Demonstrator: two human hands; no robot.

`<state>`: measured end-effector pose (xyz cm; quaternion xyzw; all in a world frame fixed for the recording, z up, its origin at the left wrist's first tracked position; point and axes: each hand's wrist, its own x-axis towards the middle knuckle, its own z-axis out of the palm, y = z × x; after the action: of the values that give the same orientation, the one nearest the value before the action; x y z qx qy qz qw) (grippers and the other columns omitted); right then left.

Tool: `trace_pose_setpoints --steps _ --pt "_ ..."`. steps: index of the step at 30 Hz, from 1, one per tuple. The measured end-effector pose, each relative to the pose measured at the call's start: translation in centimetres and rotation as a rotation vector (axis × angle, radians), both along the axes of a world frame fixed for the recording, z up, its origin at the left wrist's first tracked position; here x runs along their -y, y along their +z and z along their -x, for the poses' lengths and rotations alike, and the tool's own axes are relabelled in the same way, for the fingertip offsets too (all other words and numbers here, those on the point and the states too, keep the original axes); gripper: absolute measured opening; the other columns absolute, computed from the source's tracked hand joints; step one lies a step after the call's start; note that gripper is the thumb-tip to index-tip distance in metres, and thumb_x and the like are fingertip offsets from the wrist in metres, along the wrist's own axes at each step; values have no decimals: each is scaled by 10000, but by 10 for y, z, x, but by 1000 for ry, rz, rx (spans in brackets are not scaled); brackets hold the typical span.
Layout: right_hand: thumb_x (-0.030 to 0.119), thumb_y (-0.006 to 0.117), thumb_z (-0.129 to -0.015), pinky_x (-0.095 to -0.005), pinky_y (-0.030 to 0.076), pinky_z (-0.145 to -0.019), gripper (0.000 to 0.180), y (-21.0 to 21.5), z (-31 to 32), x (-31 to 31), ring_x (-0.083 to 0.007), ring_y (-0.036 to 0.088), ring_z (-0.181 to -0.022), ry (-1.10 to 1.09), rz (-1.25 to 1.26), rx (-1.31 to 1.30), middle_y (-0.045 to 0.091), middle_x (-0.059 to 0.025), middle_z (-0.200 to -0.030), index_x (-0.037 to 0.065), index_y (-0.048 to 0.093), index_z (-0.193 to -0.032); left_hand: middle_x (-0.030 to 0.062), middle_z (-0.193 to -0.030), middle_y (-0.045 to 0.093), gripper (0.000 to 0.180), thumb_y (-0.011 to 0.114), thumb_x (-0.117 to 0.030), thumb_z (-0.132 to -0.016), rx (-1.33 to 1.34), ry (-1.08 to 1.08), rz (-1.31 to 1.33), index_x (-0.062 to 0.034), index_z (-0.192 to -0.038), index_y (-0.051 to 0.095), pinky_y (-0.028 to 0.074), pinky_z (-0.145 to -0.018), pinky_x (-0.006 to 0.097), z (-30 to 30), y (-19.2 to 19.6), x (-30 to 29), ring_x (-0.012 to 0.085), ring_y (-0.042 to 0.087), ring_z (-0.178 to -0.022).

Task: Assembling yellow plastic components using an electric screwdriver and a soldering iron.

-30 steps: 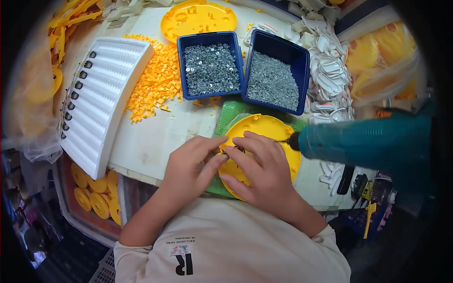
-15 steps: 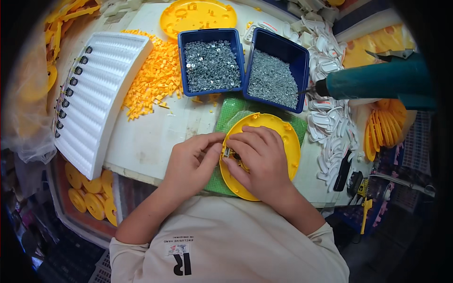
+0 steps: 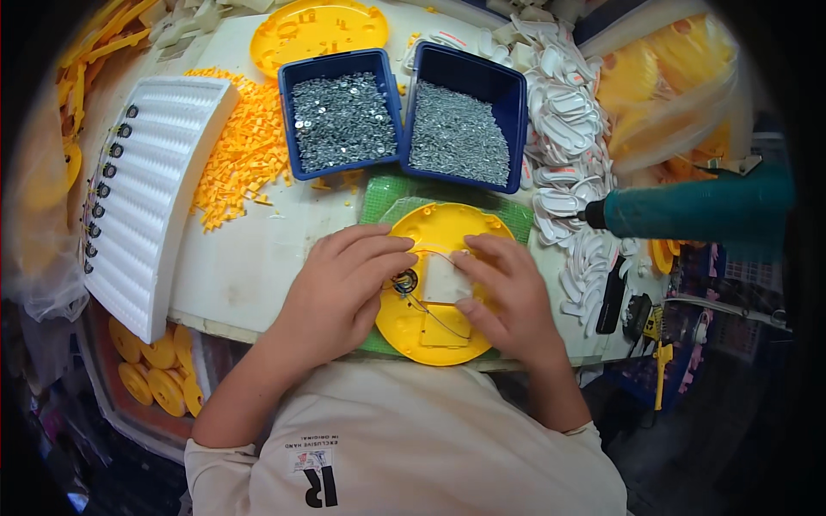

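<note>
Round yellow plastic housing, head view: on the green mat at the near edge of the worktable, inner side up, small posts along the rim. Clear film shows at its upper left edge.

On the housing: white rectangular block about mid-disc; dark round component just left of it; thin wires looping over the block's top edge and the lower half.

Left hand: over the housing's left rim, fingers close together and bent, beside the round component. Can't tell if it's gripping that.

Right hand: thumb and fingers apart, tips at the block's right edge. Can't tell if it's clamped or only touching.

Behind the mat: two blue bins side by side. Left bin has small metal pieces; right bin has fine metal hardware. Another yellow housing sits past the left bin.

Left: heap of small yellow plastic parts, then a ridged white foam tray with a row of black round components along its far-left edge. Below table level, a crate of yellow discs.

Right: teal power driver, dark nose pointing left, over a pile of white curved parts.
</note>
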<state>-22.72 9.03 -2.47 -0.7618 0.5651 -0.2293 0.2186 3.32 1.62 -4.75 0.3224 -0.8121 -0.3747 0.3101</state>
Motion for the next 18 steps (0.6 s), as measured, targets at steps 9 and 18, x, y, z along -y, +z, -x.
trace_pose_setpoints --steps 9,18 --pt "286 770 -815 -461 521 -949 536 -12 -9 -10 -372 643 -1132 -55 83 -54 648 -191 -1291 61 692 -1296 92 -1210 722 477 561 137 -746 50 -44 40 -71 -1154 696 430 -1119 475 0 -9 2 379 589 -1281" --pt "254 786 -809 -485 496 -1022 538 -17 -5 -11 -389 640 -1156 -109 -53 -49 657 -199 -1281 21 683 -1283 72 -1158 728 430 612 74 -760 -9 -69 40 -84 -1149 703 438 -1060 463 2 -22 0 359 591 -1268"
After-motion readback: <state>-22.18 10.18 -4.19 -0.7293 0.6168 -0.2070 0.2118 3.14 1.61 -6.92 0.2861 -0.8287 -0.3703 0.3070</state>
